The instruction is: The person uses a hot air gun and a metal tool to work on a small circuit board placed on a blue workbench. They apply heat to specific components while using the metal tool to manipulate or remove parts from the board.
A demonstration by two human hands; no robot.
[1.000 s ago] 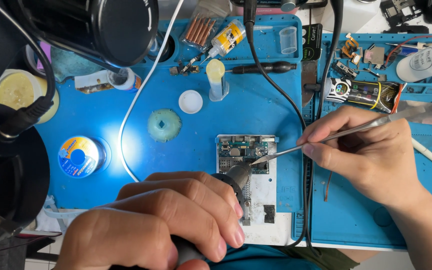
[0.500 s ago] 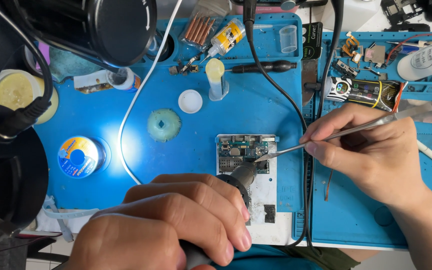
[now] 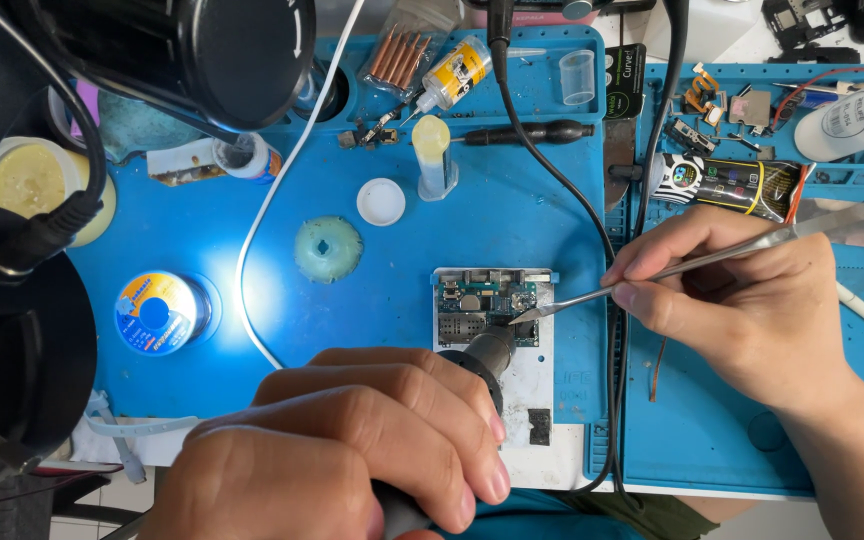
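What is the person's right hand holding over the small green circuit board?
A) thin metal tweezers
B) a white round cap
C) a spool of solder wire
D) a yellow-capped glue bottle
A: the right hand pinches thin metal tweezers, whose tips reach the small green circuit board.

Two hands (image 3: 352, 450), one circuit board (image 3: 487, 305), one tweezers (image 3: 652, 275), one solder spool (image 3: 157, 312), perhaps two blue mats (image 3: 352, 150).
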